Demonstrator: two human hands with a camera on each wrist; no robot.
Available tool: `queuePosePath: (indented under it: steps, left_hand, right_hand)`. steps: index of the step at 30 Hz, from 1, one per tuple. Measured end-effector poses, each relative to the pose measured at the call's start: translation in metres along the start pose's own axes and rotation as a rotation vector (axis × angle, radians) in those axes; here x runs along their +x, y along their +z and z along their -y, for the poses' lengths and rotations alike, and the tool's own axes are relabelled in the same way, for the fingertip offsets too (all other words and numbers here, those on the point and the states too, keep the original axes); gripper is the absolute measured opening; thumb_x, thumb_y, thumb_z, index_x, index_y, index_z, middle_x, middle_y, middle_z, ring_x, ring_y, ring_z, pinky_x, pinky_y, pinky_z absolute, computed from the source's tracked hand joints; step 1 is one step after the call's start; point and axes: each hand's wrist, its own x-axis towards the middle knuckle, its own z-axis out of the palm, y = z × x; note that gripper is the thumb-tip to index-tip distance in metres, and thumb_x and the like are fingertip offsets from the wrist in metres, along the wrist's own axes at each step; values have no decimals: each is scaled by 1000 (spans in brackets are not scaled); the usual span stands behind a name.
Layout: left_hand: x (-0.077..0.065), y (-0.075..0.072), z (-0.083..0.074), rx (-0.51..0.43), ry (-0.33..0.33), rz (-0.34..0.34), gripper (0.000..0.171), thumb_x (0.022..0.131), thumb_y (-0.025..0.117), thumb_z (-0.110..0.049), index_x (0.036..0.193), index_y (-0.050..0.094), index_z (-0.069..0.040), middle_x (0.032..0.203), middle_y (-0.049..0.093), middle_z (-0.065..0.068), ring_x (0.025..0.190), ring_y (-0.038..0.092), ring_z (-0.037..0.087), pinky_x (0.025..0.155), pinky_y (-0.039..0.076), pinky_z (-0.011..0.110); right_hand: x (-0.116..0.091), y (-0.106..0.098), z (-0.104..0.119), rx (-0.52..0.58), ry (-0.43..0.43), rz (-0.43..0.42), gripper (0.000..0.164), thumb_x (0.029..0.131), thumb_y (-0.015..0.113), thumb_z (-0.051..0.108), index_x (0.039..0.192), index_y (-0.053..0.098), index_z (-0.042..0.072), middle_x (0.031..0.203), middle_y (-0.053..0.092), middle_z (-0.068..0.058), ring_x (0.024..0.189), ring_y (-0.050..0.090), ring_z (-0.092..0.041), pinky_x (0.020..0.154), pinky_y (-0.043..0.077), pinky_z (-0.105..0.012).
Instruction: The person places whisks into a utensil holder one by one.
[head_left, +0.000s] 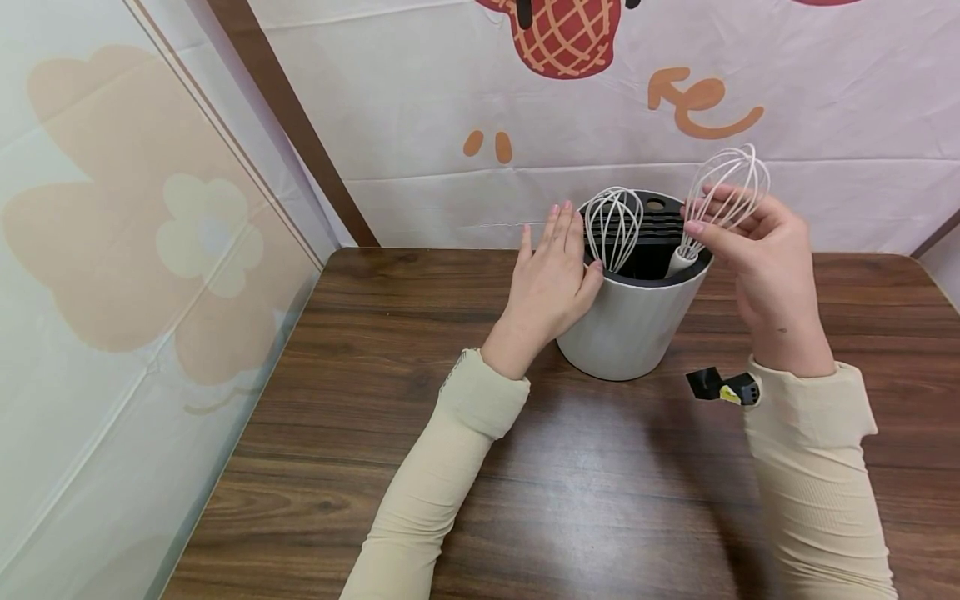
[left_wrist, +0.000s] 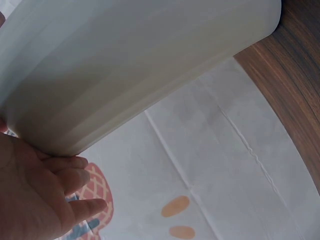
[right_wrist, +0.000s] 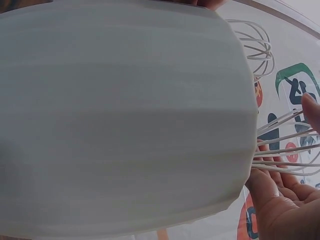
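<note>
A pale ribbed utensil holder (head_left: 630,329) with a black slotted insert (head_left: 660,223) stands on the table, tilted slightly in the head view. My left hand (head_left: 546,283) rests against its left side with straight fingers, the thumb at the rim. Those fingers lie along the holder wall (left_wrist: 140,65) in the left wrist view. My right hand (head_left: 783,258) holds a white whisk (head_left: 731,179) by its wires, between thumb and fingers; its handle goes down into the holder's right side. Another white whisk (head_left: 615,225) stands in the left part, head up.
The brown wooden table (head_left: 360,400) stretches out around the holder. Close behind it hangs a printed cloth backdrop (head_left: 405,125), and a pale cloth wall (head_left: 97,417) runs along the left. A small black device (head_left: 723,387) is fixed at the right cuff.
</note>
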Motion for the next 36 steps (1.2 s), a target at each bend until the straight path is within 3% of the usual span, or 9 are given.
queuePosePath:
  steps: [16,36]
  left_hand:
    - [0,0,0,19,2,-1,63,99,31,-37,149,22,0,156,18,11,144,10,21,113,12,49]
    - [0,0,0,3,-7,13,63,99,30,-38,149,20,-1,157,15,10,144,7,20,113,9,48]
  right_hand:
    - [0,-1,0,16,-12,12,27,72,64,-24,93,64,-8,86,68,-15,79,66,-21,72,53,-24]
    - [1,-1,-1,-81,-52,23,26,73,64,-22,96,65,-10,85,68,-14,75,64,-17,71,51,-23]
